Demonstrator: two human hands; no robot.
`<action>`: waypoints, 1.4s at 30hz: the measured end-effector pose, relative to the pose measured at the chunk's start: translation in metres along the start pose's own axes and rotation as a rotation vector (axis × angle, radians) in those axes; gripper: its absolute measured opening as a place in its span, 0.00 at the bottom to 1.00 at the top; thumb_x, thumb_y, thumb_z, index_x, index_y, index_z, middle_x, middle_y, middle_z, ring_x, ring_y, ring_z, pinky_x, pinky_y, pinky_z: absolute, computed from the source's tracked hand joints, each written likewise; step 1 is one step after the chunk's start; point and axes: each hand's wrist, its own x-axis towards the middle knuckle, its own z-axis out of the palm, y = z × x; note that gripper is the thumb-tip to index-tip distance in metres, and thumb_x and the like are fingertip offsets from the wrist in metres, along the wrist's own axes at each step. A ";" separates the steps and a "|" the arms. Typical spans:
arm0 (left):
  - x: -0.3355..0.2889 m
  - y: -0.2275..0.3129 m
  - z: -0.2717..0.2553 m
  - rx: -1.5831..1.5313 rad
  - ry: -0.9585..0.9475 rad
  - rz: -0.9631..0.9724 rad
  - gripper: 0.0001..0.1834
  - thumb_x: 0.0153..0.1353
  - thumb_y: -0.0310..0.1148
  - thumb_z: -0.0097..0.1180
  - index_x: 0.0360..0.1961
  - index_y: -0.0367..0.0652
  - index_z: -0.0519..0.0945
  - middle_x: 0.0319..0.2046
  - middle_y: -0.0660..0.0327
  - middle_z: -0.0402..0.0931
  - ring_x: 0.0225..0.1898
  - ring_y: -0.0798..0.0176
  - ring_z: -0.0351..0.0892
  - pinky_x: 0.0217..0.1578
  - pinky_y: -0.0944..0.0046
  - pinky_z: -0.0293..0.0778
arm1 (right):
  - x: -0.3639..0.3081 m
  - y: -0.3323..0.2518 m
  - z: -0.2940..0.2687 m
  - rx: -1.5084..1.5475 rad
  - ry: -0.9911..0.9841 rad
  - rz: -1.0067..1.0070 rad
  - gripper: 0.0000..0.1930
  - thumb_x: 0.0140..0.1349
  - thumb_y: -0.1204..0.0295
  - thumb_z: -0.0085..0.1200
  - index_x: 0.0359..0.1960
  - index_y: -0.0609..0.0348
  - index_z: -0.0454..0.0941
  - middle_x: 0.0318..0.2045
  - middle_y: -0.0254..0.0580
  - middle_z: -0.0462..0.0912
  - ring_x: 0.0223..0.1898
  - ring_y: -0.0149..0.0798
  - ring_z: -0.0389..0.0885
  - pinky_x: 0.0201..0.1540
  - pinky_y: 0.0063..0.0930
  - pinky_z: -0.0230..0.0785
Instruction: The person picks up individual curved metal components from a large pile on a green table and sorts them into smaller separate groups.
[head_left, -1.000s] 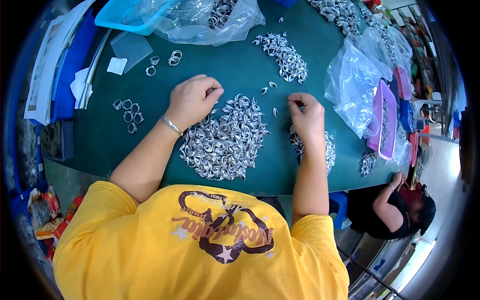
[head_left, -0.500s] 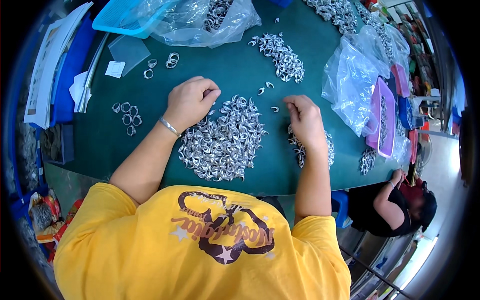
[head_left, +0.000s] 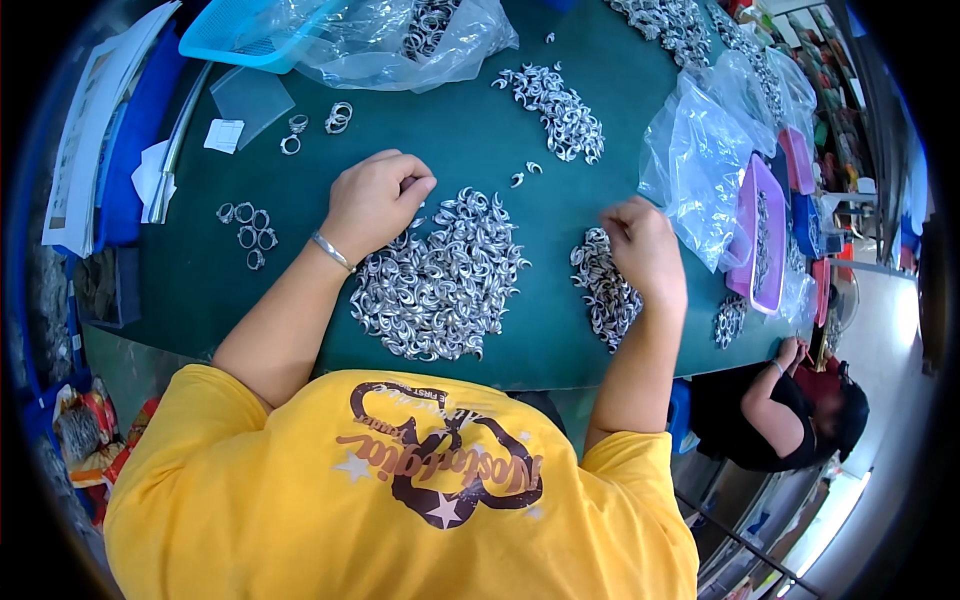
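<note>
- Green worktable [head_left: 450,120]: bears the silver crescents.
- Large crescent heap [head_left: 440,280]: lies between the hands, outline about unchanged.
- Right hand [head_left: 645,250]: has swung rightward, above the smaller heap's upper-right side; fingers narrow but blurred, cannot tell if holding anything.
- Left hand [head_left: 375,200]: still beside the large heap's upper-left edge, fingers curled; contents hidden.
- Smaller crescent heap [head_left: 603,285]: more exposed now.
- 2 loose crescents [head_left: 517,180]: remain; a 3rd has gone, probably shifting work to the smaller heap.

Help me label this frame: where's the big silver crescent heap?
In the head view, the heap lies slightly left of centre on the green table, just right of the left hand.
</note>
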 end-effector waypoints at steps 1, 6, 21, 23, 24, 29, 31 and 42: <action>0.000 0.000 -0.001 0.004 0.006 -0.002 0.06 0.57 0.34 0.60 0.31 0.44 0.83 0.27 0.62 0.77 0.27 0.60 0.77 0.29 0.63 0.71 | 0.008 -0.006 0.008 -0.015 0.048 -0.046 0.04 0.53 0.79 0.55 0.29 0.60 0.82 0.31 0.48 0.80 0.37 0.52 0.79 0.40 0.43 0.71; 0.001 -0.003 0.000 0.007 0.020 0.034 0.06 0.58 0.34 0.59 0.30 0.45 0.83 0.27 0.62 0.77 0.29 0.58 0.78 0.30 0.62 0.72 | 0.046 -0.034 0.066 0.267 0.267 -0.209 0.08 0.52 0.83 0.56 0.33 0.59 0.82 0.35 0.45 0.80 0.39 0.51 0.79 0.44 0.39 0.73; -0.001 -0.002 0.000 0.001 0.020 0.038 0.06 0.57 0.34 0.59 0.30 0.45 0.83 0.26 0.61 0.76 0.28 0.58 0.78 0.29 0.62 0.71 | 0.037 -0.034 0.073 0.163 0.254 -0.064 0.05 0.51 0.80 0.57 0.30 0.63 0.80 0.32 0.47 0.80 0.36 0.52 0.79 0.39 0.37 0.73; -0.001 -0.003 0.001 0.002 0.030 0.040 0.06 0.57 0.34 0.59 0.30 0.45 0.83 0.26 0.61 0.76 0.28 0.58 0.78 0.29 0.62 0.71 | 0.033 -0.041 0.066 0.315 0.198 0.023 0.05 0.51 0.81 0.57 0.31 0.63 0.80 0.32 0.47 0.80 0.35 0.52 0.79 0.39 0.36 0.73; -0.001 -0.004 0.001 0.001 0.036 0.042 0.06 0.57 0.34 0.59 0.30 0.45 0.83 0.26 0.61 0.76 0.28 0.58 0.78 0.29 0.62 0.71 | 0.031 -0.045 0.062 0.464 0.136 0.115 0.05 0.51 0.81 0.56 0.31 0.63 0.80 0.32 0.47 0.80 0.35 0.51 0.79 0.39 0.34 0.73; -0.001 -0.002 0.000 0.002 0.020 0.037 0.06 0.57 0.34 0.60 0.30 0.45 0.83 0.26 0.62 0.76 0.28 0.58 0.78 0.29 0.62 0.71 | 0.031 -0.048 0.057 0.475 0.016 -0.266 0.08 0.52 0.83 0.56 0.34 0.62 0.82 0.34 0.45 0.80 0.35 0.50 0.79 0.40 0.35 0.74; 0.000 0.000 0.001 -0.004 0.017 0.037 0.05 0.57 0.34 0.60 0.30 0.45 0.83 0.26 0.61 0.77 0.29 0.58 0.78 0.29 0.61 0.72 | 0.036 -0.043 0.067 0.282 0.209 -0.401 0.07 0.53 0.81 0.57 0.34 0.62 0.82 0.36 0.44 0.80 0.35 0.50 0.79 0.40 0.38 0.73; 0.000 -0.003 0.001 0.006 0.022 0.037 0.05 0.56 0.34 0.60 0.30 0.45 0.83 0.26 0.61 0.77 0.28 0.57 0.78 0.29 0.61 0.71 | 0.022 -0.037 0.059 0.280 0.182 -0.057 0.07 0.54 0.75 0.60 0.34 0.64 0.80 0.31 0.52 0.81 0.32 0.54 0.79 0.38 0.40 0.73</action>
